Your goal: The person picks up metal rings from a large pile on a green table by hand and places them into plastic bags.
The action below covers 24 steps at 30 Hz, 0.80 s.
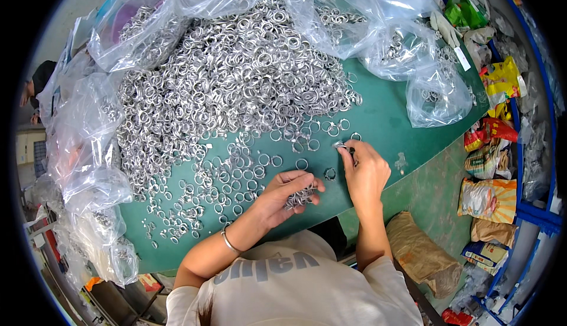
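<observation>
A large heap of silvery metal rings covers the far and left part of a green table. Near the front edge, my left hand is closed round a clump of rings. To its right, my right hand pinches a ring between thumb and fingers, just above the tabletop. One loose ring lies between my two hands. Scattered rings spread over the table beyond my left forearm, which wears a metal bangle.
Clear plastic bags with rings line the far right edge, more bags the left. A purple tub stands far left. To the right are a blue shelf frame, packaged sacks and a brown sack on the floor.
</observation>
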Motion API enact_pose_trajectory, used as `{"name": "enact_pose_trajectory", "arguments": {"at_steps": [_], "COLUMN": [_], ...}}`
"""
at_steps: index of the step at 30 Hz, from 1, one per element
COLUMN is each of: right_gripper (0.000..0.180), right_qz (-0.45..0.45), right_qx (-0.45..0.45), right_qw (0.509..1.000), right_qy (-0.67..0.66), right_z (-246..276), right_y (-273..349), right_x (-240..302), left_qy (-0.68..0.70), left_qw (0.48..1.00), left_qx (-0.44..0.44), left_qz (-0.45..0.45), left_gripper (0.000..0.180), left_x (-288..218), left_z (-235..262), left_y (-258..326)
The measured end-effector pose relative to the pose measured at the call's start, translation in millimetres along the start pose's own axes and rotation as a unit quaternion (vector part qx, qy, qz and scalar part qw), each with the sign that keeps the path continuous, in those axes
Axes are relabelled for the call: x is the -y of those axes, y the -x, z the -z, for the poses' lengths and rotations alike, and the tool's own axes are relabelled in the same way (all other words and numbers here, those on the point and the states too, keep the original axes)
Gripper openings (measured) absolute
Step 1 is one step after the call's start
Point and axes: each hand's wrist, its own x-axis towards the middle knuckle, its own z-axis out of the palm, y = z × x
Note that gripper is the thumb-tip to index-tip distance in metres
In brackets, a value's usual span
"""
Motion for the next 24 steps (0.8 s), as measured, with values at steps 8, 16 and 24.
{"name": "enact_pose_trajectory", "arguments": {"at_steps": [8,16,24], "right_gripper": [0.013,0.017,0.022], "right_qz": [-0.092,-0.015,-0.038], "right_qx": [0.155,0.016,0.066], "right_qw": [0.880,1.000,0.996], "right_qy": [-0.440,-0.009,0.044], "right_z": [20,1,9], "right_y": [17,-24,-23], "right_x": [23,2,3], "left_qy": [0.039,0.033,0.035], "left_qw": [0.998,0.998,0.998], "left_qx": [-0.042,0.039,0.045], "left_qz": [0.021,0.022,0.002], "left_gripper": [0.024,0.016,0.018], "left_x": [-6,-8,-5], "left_z": [-8,-3,4], "left_y": [-1,3,3]}}
